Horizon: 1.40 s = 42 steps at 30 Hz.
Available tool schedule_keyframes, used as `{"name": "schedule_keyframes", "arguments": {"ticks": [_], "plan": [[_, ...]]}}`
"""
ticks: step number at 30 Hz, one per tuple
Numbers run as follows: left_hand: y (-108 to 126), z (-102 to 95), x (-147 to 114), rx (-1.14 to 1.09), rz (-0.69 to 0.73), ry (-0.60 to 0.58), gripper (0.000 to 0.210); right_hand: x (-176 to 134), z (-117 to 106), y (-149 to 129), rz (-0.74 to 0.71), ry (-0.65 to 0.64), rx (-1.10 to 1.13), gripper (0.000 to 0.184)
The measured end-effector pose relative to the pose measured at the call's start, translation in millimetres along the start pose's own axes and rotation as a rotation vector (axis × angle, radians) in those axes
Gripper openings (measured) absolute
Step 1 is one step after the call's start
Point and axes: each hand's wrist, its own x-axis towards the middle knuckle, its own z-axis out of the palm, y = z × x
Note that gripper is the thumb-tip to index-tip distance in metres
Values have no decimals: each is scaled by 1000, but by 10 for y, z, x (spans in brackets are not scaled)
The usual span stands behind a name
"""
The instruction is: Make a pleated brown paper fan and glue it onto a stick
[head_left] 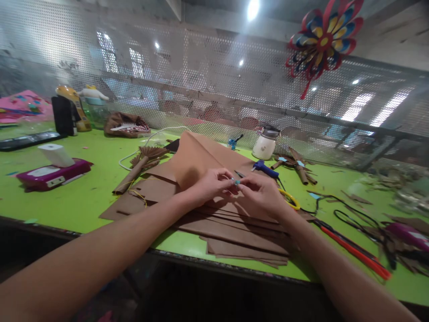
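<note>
My left hand (217, 184) and my right hand (263, 191) meet over a stack of brown paper sheets (248, 237). Between their fingertips is a small teal piece (237, 182), pinched from both sides; its exact kind is too small to make out. Beneath and behind the hands, a large brown sheet (191, 154) bulges up in a fold. A yellow ring handle (291, 200) shows beside my right wrist, partly covered by it. Just beyond my right hand lies a blue glue gun (265, 169).
Rolled brown paper pieces (130, 176) lie left on the green table (90, 205), near a purple power strip (55, 174). At right are an orange-handled tool (357, 252), a black cable (355, 217) and paper scraps. A white jar (266, 143) stands by the mesh screen (208, 85).
</note>
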Motion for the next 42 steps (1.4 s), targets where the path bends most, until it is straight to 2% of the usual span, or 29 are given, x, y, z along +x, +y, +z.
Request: {"name": "schedule_keyframes", "arguments": {"ticks": [5,8,10,16,19,26,31,37,42], "plan": [[-60,17,38,292,182,53,11,7,40,46,266,-81,407,32],[-69,16,28,432,324,72,10,-2,40,47,331,-103,564,35],[-60,12,17,428,348,79,11,-5,35,44,342,-117,615,32],[-15,15,-5,52,138,19,17,-5,8,30,327,-99,629,27],[-32,4,0,-52,70,3,17,-6,-11,20,367,-103,634,25],[-123,-68,56,-178,56,-73,24,1,-36,54,405,-121,683,21],[-111,-67,48,-216,-26,-134,23,-2,-34,80,381,-122,704,24],[-97,-76,45,-197,-28,-96,21,-2,-51,72,378,-158,792,23],[-121,-104,56,-203,-30,-123,21,6,-104,58,379,-187,866,21]]}}
